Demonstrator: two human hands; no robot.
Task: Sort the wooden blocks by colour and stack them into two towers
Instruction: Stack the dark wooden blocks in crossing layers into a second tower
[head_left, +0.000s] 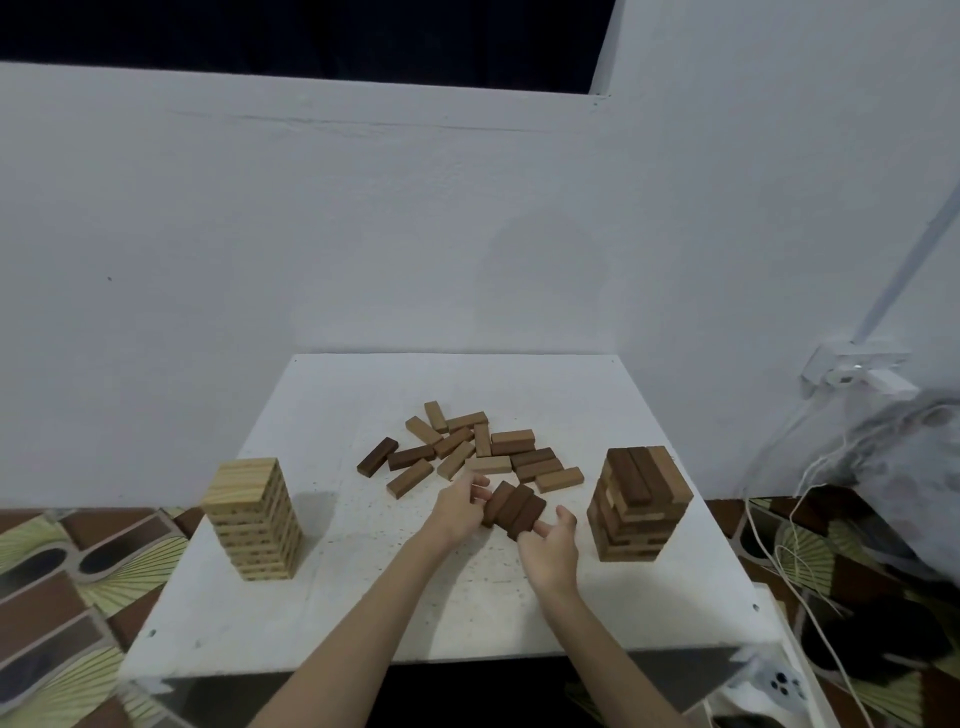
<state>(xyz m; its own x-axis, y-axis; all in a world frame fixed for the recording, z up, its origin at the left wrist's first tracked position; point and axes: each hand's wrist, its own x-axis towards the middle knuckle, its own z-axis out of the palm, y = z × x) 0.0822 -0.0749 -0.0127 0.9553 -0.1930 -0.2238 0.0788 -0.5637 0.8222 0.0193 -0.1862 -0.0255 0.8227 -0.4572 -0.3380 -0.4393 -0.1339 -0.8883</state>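
Both hands are low over the white square tabletop (322, 597), and between them sits a row of three dark brown wooden blocks (514, 510) pressed side by side. The left hand (460, 512) curls its fingers against the near-left end of that row; the right hand (551, 552) cups the other end, fingers bent around it, so the set is held squeezed between the two palms and looks ready to go on as one layer. Out past the right hand stands the dark brown block tower (638, 501), several layers up, with a few paler pieces showing in its side. Well off beyond the left hand rises the pale pine block tower (253, 517), taller and tidy. Just beyond the fingertips lies the scattered heap of loose light and dark blocks (470, 452), still a fair pile. So my read: past the halfway mark, both towers well under way, but the whole heap has yet to be sorted and stacked.
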